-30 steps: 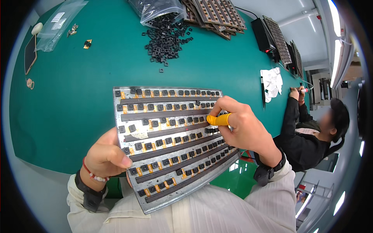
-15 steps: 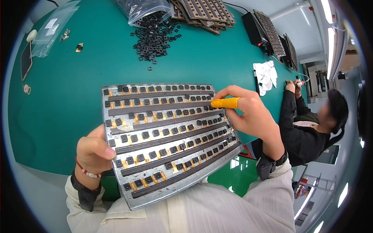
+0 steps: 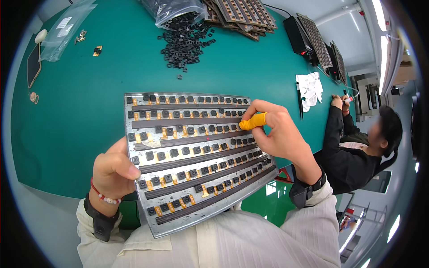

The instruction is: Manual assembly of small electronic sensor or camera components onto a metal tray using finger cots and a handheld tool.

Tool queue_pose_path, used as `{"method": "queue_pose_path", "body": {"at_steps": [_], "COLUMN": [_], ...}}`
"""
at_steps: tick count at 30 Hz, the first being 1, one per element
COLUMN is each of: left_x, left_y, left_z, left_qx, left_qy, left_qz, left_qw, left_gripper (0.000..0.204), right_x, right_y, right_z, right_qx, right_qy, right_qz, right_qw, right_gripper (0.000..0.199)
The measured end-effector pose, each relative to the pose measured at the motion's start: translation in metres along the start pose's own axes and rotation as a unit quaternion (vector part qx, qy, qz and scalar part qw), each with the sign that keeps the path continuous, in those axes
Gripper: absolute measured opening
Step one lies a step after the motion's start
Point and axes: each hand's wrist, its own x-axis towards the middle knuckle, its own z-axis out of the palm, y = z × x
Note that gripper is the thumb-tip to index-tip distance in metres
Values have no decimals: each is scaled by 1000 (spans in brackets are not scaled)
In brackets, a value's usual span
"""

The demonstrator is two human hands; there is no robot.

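A grey metal tray (image 3: 178, 225) is held tilted above the table's near edge. It carries rows of small black square parts (image 3: 174, 152) on gold flex strips, with dark bars between the rows. My left hand (image 3: 114, 172) grips its left edge, thumb on top and fingers hidden beneath. Near the tray's right side is my right hand (image 3: 282, 134), its fingers drawn together. Its index finger wears a yellow finger cot (image 3: 255, 121), and the tip touches the right end of the third row. Whatever lies under that fingertip is hidden.
A heap of loose black square pieces (image 3: 183, 47) spills from a clear bag (image 3: 176, 11). Stacked trays (image 3: 246, 13) lie behind. Left are a phone (image 3: 33, 67) and an empty plastic bag (image 3: 67, 27); right, a white cloth (image 3: 309, 89), tweezers (image 3: 300, 102) and a co-worker (image 3: 353, 147).
The tray and my left hand sit slightly farther right in view, as does the table. Across the tray, my right fingertip has moved from the second row's right end down to the third row.
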Motion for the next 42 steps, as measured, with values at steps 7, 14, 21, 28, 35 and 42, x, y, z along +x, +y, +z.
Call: {"method": "queue_pose_path", "body": {"at_steps": [7,14,21,28,35,42], "left_x": [1,4,3,3,7,7], "left_y": [3,6,14,14,12,12], "left_z": [-1,1,17,14,11,16], "left_qx": [-38,-17,37,22,12,-9], "left_qy": [-52,-52,-28,-49,-79,-59], "left_qz": [-35,-59,-93,-119,-116,-123], "left_qw": [997,997,995,991,990,991], "left_gripper": [75,75,74,73,74,75], "right_x": [4,9,20,38,59,66], "right_y": [-8,-25,-44,-59,-77,-83], "right_z": [-13,-27,-24,-9,3,0], "right_qx": [-31,-60,-32,-23,-28,-52], "right_qy": [-27,4,-20,-31,-90,-95], "right_qz": [-14,-23,-79,-119,-184,-189], "right_qw": [999,998,996,992,978,976], "right_gripper": [22,21,24,29,31,32]}}
